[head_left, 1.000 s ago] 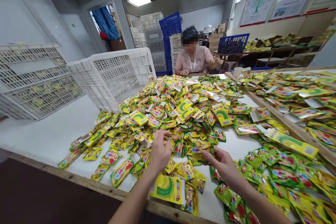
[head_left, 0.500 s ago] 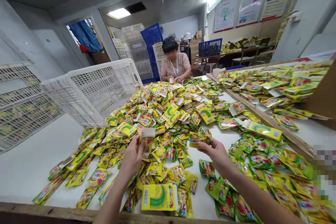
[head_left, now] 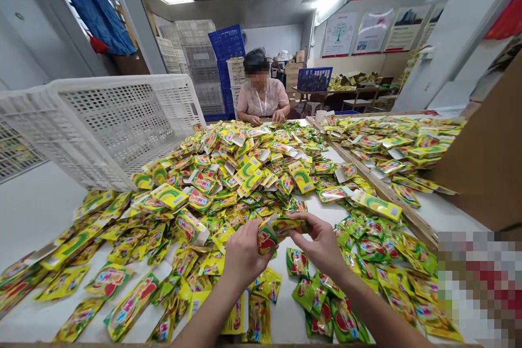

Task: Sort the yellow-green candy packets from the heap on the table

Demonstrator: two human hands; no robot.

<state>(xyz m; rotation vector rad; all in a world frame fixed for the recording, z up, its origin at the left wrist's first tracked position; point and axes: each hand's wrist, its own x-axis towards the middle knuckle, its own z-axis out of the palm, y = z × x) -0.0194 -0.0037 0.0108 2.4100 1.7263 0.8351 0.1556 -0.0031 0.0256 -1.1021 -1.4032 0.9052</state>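
Observation:
My left hand (head_left: pixel 243 253) is closed on a green and yellow packet (head_left: pixel 266 239) with a red picture on it. My right hand (head_left: pixel 320 242) pinches a small stack of packets (head_left: pixel 289 224) and holds it against the left hand's packet. Both hands meet low in the middle, just above the white table (head_left: pixel 36 206). A big heap of yellow and green packets (head_left: pixel 244 168) covers the table beyond them. Green packets (head_left: pixel 375 250) lie to the right of my right forearm.
A white plastic crate (head_left: pixel 110 119) lies tipped at the left of the heap. A person in a pink top (head_left: pixel 262 97) works at the far end. A wooden rail (head_left: pixel 383 190) divides off a second packet-covered surface at right. A brown cardboard panel (head_left: pixel 489 157) stands far right.
My hands have come together: the left carried its packet rightward, the right brought its stack leftward until they touch. The view has shifted to the right and nearer the crate.

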